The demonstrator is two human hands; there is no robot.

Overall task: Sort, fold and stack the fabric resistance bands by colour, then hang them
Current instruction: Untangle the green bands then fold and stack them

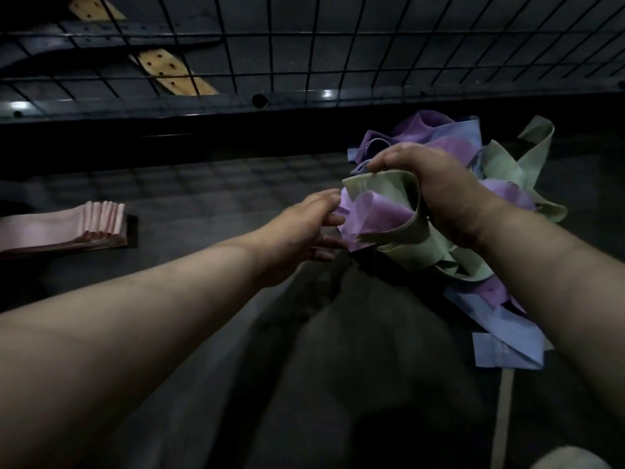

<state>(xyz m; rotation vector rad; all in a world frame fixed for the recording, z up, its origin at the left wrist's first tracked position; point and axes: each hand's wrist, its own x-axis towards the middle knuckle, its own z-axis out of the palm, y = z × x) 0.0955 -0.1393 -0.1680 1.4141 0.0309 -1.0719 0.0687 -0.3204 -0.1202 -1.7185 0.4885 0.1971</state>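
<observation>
A dark, dimly lit work surface (pixel 209 211) is filling most of the view, and a black wire grid (pixel 304 45) is standing along its far edge above a dark metal rail (pixel 304 99). Pale wooden strips (pixel 169 71) with punched holes are showing through the grid.

On the right a loose pile of bands (pixel 449 147) is sprawling over the surface, purple, blue and pale green all tangled together. Far off on the left, well apart from it, a pink stack (pixel 67 228) is lying flat, its long axis running left to right and its folded ends facing right.

The right hand (pixel 436 191) is sitting on top of the pile, its fingers curling tightly round a green band (pixel 385 187) and gripping it. The left hand (pixel 304 225) is hovering just beside the pile with its fingers loosely extended and holding nothing; its fingertips are lying at the edge of a purple band (pixel 378 214) (whether they are actually touching it is hard to tell).

The green band is arching up as a loop, its opening facing left, and trailing down towards the viewer into the pile. A blue band (pixel 500 316) is lying flat at the pile's near edge.
</observation>
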